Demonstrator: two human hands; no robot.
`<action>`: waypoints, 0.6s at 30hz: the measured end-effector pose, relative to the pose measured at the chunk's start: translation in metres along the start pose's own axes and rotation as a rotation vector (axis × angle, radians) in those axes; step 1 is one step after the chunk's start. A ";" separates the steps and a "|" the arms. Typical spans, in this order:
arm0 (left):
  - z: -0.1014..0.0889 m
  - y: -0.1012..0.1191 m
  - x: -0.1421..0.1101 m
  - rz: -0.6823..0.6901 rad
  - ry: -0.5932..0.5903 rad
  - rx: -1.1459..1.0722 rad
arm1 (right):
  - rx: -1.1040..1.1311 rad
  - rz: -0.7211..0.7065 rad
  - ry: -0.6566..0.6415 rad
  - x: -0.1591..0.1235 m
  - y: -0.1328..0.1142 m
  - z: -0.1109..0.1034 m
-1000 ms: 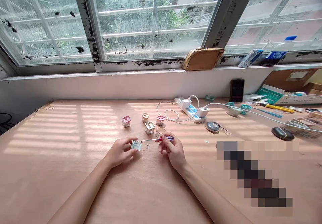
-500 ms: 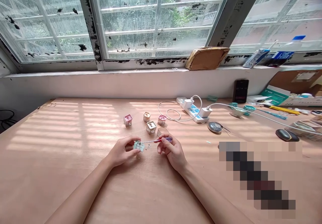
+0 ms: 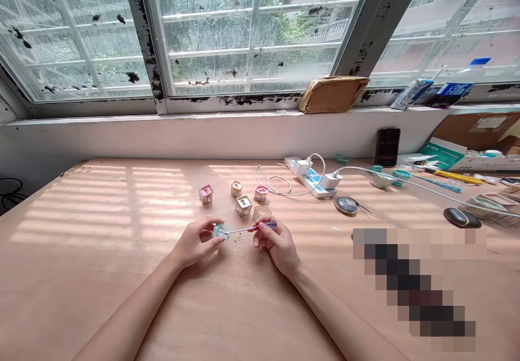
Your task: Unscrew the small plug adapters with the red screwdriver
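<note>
Closer together than a moment ago, the hands bring the tip of the slim screwdriver to the clear block, and the block sits slightly further left. On the bare plywood of the table [image 3: 89,290], the left hand [image 3: 196,244] curls almost shut, pinching the block [image 3: 221,231] between thumb and fingers. The block is glassy, square-edged and tinted pale green. Just right of it lie tiny metal screws [image 3: 239,237], too small to count. Beyond them stand a pink-topped cube [image 3: 206,194], a small brass-toned cube [image 3: 236,188], a larger cube with two round holes [image 3: 244,205], another pink cube [image 3: 260,193] and a clear hexagonal piece [image 3: 262,212]. The screwdriver [image 3: 260,227] has a thin steel shaft and a red-and-blue translucent handle, held in a light fingertip pinch by the right hand [image 3: 278,247]. Its shaft appears to meet the block, though the exact contact is too small to tell. Keeping the shaft level and square to the block would help the tip stay seated. Farther right are a white power strip [image 3: 311,182] and a black mouse [image 3: 462,217].
</note>
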State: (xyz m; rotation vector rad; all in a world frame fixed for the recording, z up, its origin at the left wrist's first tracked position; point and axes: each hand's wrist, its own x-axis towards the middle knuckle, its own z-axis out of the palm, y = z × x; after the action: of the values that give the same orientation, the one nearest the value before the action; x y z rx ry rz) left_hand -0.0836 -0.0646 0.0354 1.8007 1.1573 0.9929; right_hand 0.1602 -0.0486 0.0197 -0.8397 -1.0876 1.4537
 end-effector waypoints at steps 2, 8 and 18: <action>0.001 0.000 0.000 0.009 0.001 0.007 | -0.005 0.000 -0.001 0.000 0.000 0.000; 0.001 -0.004 0.000 0.041 0.017 0.033 | 0.009 0.001 -0.023 0.000 0.000 0.000; 0.003 -0.007 0.000 0.105 -0.037 -0.040 | -0.003 0.021 -0.037 0.000 0.001 0.002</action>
State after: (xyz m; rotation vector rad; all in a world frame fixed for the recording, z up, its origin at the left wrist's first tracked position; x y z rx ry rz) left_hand -0.0835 -0.0628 0.0285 1.8561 1.0219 1.0314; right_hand 0.1583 -0.0492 0.0190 -0.8317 -1.1120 1.4908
